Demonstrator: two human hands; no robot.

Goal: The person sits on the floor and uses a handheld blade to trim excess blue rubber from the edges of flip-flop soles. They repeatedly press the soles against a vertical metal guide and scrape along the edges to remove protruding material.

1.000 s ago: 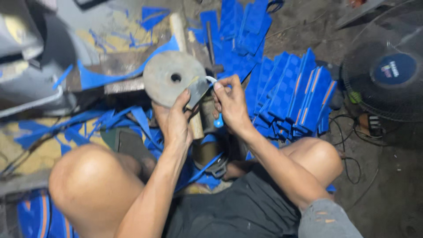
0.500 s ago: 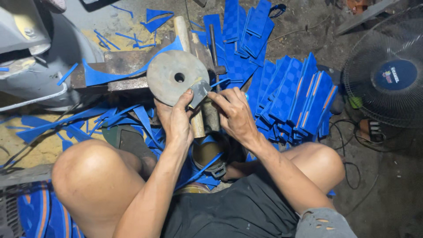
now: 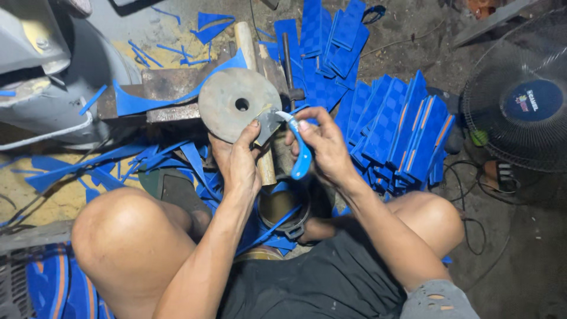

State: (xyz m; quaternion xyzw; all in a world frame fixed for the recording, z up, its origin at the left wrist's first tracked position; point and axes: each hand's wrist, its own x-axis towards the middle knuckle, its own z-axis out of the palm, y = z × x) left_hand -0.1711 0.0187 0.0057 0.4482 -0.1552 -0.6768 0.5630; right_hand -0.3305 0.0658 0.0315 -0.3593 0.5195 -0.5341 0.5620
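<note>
the person sits low on the floor, knees apart, and both hands meet just below a round grey disc (image 3: 236, 109) with a hole in its middle. the left hand (image 3: 239, 159) comes up from six o'clock and pinches the blade (image 3: 269, 125) flat against the disc's lower right edge, thumb on top and fingers curled under. the right hand (image 3: 325, 147) is closed around the blue handle (image 3: 302, 156) of the same knife, which curves down toward five o'clock from the blade; its fingertips sit near the handle's top end. the disc rests on a rusty metal block (image 3: 165, 88), with a blue offcut (image 3: 177, 100) lying across it. at one to three o'clock from the hands, stacks of blue patterned strips (image 3: 390, 127) lean against each other, some showing orange edges. thin blue scraps (image 3: 94, 162) litter the floor at nine o'clock. directly below the hands, between the knees, stands a dark round tin (image 3: 283, 207). a fan (image 3: 520, 100) with a wire guard sits far off at three o'clock, well apart from the work.
</note>
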